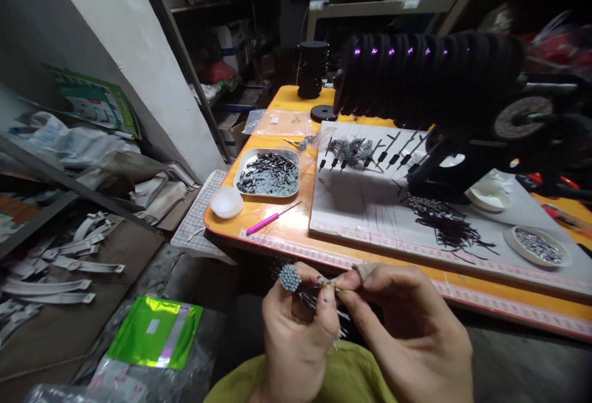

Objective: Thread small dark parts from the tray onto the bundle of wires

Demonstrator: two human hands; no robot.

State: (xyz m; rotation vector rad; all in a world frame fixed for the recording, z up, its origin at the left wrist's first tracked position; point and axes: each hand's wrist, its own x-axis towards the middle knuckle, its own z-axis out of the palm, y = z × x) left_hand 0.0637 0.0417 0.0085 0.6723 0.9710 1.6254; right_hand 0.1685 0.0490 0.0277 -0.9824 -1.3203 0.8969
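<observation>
My left hand is closed around a bundle of thin pieces with grey-blue round heads; the heads stick up above the curled fingers and pale thin tails come out below. Its thumb and a finger also pinch a small slim piece, whose kind is too small to make out. From the other side the thumb and index finger of my right hand pinch the same piece, fingertips touching the left ones. A beige wrap covers part of a right finger. Both hands are in front of the table edge, above a green garment.
An orange table holds a tray of small dark and grey tubes, a white cup, a pink-handled tool and a white board. Black spools stand on a machine behind. A dish of silvery bits lies right.
</observation>
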